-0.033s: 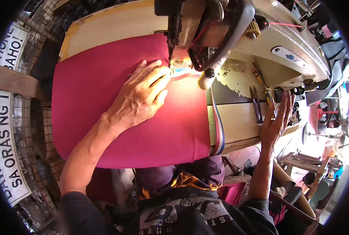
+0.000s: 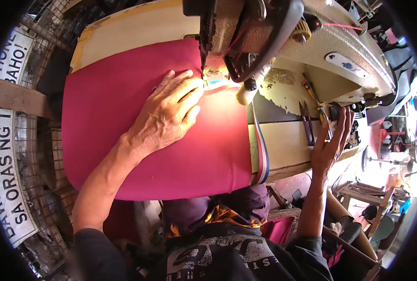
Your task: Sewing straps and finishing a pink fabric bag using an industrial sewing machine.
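Note:
A wide magenta cloth (image 2: 124, 93) lies over the sewing table (image 2: 138, 28). My left hand (image 2: 168, 114) rests flat on it, fingers spread, fingertips right beside the presser foot (image 2: 215, 77) of a beige sewing machine (image 2: 349, 61). A red, white and blue striped ribbon (image 2: 261, 150) runs from under the foot along the cloth's right edge and down over the table's front. At the machine's right end my right hand (image 2: 332, 140) is raised with fingers apart, its fingertips at the handwheel (image 2: 356, 112). Neither hand grips anything.
Dark snips (image 2: 307, 122) and a small tool lie on the table under the machine's arm. Red thread (image 2: 344, 24) runs across the machine's top. A wire fence with a printed white sign (image 2: 9, 154) stands at the left. Stools and clutter sit at the lower right.

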### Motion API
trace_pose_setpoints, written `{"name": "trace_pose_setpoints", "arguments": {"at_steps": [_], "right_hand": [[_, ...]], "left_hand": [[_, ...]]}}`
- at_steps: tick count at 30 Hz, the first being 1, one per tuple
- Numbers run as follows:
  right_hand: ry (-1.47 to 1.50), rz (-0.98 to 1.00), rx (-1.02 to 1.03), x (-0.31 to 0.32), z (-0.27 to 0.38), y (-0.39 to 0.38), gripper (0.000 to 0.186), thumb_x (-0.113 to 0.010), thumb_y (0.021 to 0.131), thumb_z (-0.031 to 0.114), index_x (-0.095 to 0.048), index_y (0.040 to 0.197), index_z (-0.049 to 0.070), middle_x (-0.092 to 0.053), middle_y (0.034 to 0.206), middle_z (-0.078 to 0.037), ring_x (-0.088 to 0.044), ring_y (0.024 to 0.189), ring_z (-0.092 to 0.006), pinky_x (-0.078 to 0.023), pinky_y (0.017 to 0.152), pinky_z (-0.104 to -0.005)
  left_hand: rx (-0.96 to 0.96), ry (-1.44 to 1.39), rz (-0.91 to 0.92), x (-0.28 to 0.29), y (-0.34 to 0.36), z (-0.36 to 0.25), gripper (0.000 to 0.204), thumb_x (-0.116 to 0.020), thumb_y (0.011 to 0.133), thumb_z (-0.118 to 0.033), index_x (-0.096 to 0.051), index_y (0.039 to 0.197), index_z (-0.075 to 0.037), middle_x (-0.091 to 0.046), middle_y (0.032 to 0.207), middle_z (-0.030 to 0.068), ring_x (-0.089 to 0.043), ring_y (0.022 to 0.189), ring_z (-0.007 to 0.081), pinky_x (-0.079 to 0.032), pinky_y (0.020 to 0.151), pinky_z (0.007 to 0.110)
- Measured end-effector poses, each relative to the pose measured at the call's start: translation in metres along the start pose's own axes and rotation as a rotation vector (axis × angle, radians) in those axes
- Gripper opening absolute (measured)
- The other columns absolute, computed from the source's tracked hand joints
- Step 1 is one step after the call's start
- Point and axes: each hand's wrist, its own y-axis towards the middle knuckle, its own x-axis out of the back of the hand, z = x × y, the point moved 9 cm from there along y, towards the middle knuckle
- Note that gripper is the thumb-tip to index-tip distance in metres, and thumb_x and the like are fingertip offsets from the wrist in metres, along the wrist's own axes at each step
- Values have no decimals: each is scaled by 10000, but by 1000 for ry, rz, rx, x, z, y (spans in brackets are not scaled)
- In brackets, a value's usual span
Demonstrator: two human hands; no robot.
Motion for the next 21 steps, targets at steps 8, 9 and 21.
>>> {"name": "trace_pose_setpoints", "arguments": {"at_steps": [8, 9, 21], "right_hand": [[93, -31, -125, 1, -5, -1, 500, -564, 1029, 146, -445, 1489, -12, -428, 1539, -235, -368, 1465, -392, -330, 1178, -487], [104, -26, -141, 2, -5, -1, 491, -562, 1028, 140, -454, 1481, -17, -430, 1539, -238, -380, 1457, -395, -335, 1177, -483], [11, 12, -228, -2, -15, -6, 333, -535, 1036, 147, -654, 1308, -4, -641, 1360, -171, -587, 1298, -320, -409, 1132, -438]], "left_hand": [[-8, 11, -19, 2, 1, 3, 394, -674, 837, -17, -622, 1224, 37, -612, 1285, 171, -582, 1224, 367, -407, 1155, 509], [-25, 17, -24, 1, 0, 2, 391, -673, 843, -18, -618, 1226, 37, -609, 1288, 166, -591, 1207, 364, -408, 1156, 505], [-22, -1, -28, 1, 0, 4, 382, -664, 856, -13, -616, 1234, 13, -609, 1285, 153, -575, 1230, 362, -398, 1159, 500]]}}
